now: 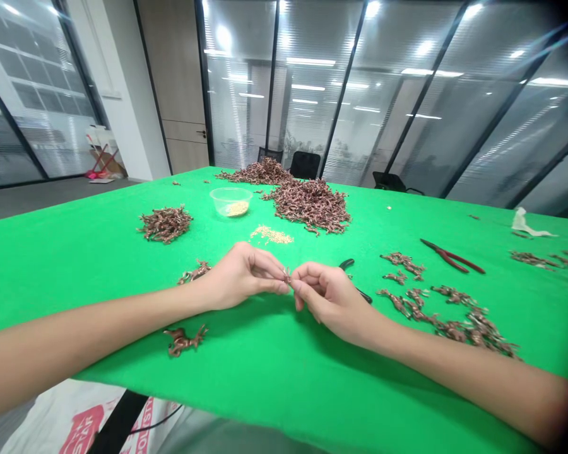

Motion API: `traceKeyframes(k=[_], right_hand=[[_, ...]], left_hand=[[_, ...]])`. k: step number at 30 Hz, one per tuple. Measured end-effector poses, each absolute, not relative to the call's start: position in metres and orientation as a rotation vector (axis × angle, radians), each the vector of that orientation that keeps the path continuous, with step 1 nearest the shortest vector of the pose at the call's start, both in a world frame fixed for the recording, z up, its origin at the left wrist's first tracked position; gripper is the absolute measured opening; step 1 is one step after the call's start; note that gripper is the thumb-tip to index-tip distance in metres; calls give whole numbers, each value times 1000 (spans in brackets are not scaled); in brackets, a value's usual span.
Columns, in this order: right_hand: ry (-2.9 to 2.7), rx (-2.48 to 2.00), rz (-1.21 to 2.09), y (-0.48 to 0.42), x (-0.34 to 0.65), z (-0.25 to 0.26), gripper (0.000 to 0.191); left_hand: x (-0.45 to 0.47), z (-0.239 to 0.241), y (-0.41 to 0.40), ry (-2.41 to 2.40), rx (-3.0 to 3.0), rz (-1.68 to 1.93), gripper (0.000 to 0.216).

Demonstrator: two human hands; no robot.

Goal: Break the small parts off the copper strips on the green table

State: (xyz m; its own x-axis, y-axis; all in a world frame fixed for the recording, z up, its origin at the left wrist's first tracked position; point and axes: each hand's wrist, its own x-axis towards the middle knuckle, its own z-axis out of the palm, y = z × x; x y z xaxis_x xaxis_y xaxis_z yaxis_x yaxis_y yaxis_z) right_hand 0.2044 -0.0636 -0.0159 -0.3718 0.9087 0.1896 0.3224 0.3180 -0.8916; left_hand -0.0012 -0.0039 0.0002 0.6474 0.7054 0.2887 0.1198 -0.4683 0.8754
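The left hand [243, 277] and right hand [334, 296] meet above the green tablecloth [265, 372], thumb and fingers of each pinched closed on one small brown piece [288, 278], its exact shape too small to tell. Beyond them lies a scatter of pale beads [272, 236] near a clear plastic bowl [217, 203], while red-handled pliers [454, 257] lie to the right, beside loose brown figurines [402, 260].
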Motion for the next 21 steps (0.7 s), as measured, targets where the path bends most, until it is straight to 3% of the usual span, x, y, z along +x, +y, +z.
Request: traceKeyframes(k=[12,21], right_hand=[[-1970,-1107,848,-65,204,-16,26],[-1986,-1114,884,-64,206,-16,24]], left_hand=[[-3,0,-4,627,2057,826,6],[-6,-6,-6,409,2570,1001,10]])
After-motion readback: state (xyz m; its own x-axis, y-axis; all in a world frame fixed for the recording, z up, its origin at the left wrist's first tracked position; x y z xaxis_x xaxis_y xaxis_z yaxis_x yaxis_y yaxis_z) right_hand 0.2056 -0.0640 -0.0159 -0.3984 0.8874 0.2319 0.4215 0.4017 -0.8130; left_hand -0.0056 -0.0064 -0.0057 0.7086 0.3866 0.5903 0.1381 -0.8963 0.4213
